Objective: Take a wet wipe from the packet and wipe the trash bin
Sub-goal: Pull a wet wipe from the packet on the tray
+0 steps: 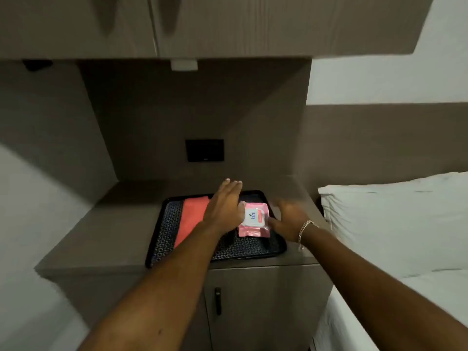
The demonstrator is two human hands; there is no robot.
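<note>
A pink wet wipe packet [254, 219] with a white label lies on a black patterned tray [167, 231] on the cabinet top. My left hand [224, 207] hovers flat with fingers extended, just left of the packet, its edge touching or overlapping the packet's left side. My right hand [286, 216] is blurred, fingers spread, at the packet's right edge, thumb close to its lower right corner. Neither hand visibly holds the packet. No trash bin is in view.
A coral-red cloth [191, 219] lies on the tray's left half. The grey cabinet [114, 224] has a door with a black handle [217, 301] below. A bed with a white pillow [395, 219] stands at the right. Overhead cupboards [202, 26] hang above; a black wall plate [204, 150] sits behind.
</note>
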